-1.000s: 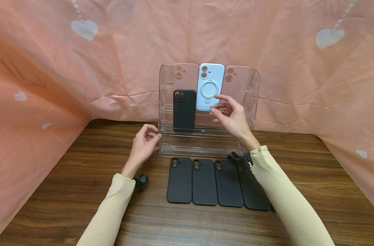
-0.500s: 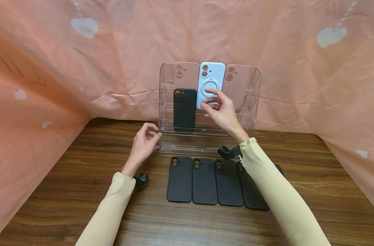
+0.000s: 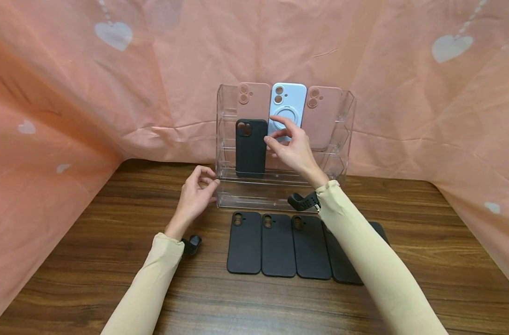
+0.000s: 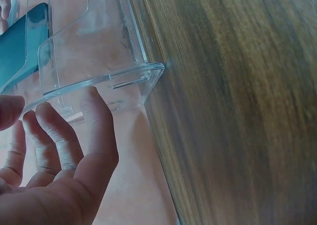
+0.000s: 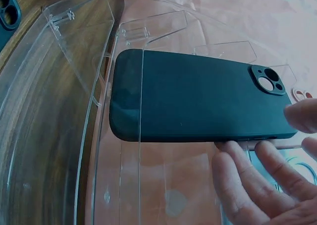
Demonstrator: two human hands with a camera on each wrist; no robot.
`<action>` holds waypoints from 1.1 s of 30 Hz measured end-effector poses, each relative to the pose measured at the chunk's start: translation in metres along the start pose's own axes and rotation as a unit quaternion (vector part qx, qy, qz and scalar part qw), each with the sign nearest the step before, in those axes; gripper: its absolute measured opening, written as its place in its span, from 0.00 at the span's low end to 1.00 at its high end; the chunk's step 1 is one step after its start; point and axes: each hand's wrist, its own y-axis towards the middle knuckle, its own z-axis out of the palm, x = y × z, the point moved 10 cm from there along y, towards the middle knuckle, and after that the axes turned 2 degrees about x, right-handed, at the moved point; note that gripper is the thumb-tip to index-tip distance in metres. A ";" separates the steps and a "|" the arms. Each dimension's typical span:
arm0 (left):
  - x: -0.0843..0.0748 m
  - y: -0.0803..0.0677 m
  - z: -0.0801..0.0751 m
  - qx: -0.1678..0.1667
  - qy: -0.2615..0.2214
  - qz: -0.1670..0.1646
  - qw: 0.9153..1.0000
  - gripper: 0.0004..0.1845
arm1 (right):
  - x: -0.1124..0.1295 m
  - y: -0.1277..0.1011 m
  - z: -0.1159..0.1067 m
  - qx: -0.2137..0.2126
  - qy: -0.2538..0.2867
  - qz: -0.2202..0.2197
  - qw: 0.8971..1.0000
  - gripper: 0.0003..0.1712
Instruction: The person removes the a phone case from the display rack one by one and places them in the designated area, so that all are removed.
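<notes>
A clear acrylic tiered stand (image 3: pixel 275 203) holds upright phone cases. The black phone case (image 3: pixel 251 149) leans in a front tier, its lower end behind a clear lip. My right hand (image 3: pixel 295 148) is at this case's right edge, thumb and fingers spread and slightly bent. In the right wrist view its fingertips (image 5: pixel 228 160) lie along the long edge, and the thumb is near the camera-hole end. The hand partly covers the light blue phone case (image 3: pixel 289 95) with a ring on its back. My left hand (image 3: pixel 194 193) touches the stand's left side panel, fingers bent loosely.
Pink phone cases stand at the back left (image 3: pixel 254 100) and back right (image 3: pixel 323 116) of the stand. Several black phone cases (image 3: pixel 244 244) lie in a row on the wooden table (image 3: pixel 212 298), partly under my right forearm. A pink curtain (image 3: pixel 175 70) hangs behind.
My right hand has moved left and slightly up, from the light blue case's lower right to the black case's right edge. The left hand has stayed at the stand's side.
</notes>
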 end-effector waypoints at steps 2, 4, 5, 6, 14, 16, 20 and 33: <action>0.000 0.000 0.000 0.000 0.000 0.000 1.000 0.11 | 0.003 0.001 0.000 -0.005 -0.042 -0.010 0.999 0.30; 0.000 0.000 0.001 0.000 -0.001 -0.001 1.000 0.11 | 0.007 0.001 0.001 -0.010 -0.080 -0.022 0.996 0.30; 0.000 0.000 0.001 0.000 -0.001 -0.001 1.000 0.10 | 0.009 0.001 0.001 -0.014 -0.098 -0.029 0.995 0.29; 0.000 0.000 0.001 0.000 -0.001 -0.001 1.000 0.10 | 0.011 0.002 0.001 -0.018 -0.113 -0.035 0.993 0.28; 0.000 -0.001 0.002 -0.002 -0.004 0.000 1.000 0.10 | 0.012 0.000 0.001 -0.025 -0.108 -0.031 0.993 0.25; 0.000 -0.001 0.002 -0.003 -0.006 -0.001 1.000 0.10 | 0.012 -0.001 0.003 -0.017 -0.092 -0.030 0.995 0.25; 0.001 -0.001 0.002 -0.004 -0.006 -0.001 1.000 0.10 | 0.010 -0.003 0.007 -0.002 -0.046 -0.033 0.998 0.24; 0.001 -0.001 0.002 -0.004 -0.007 -0.001 1.000 0.10 | 0.004 0.000 0.003 -0.004 0.134 -0.012 0.991 0.25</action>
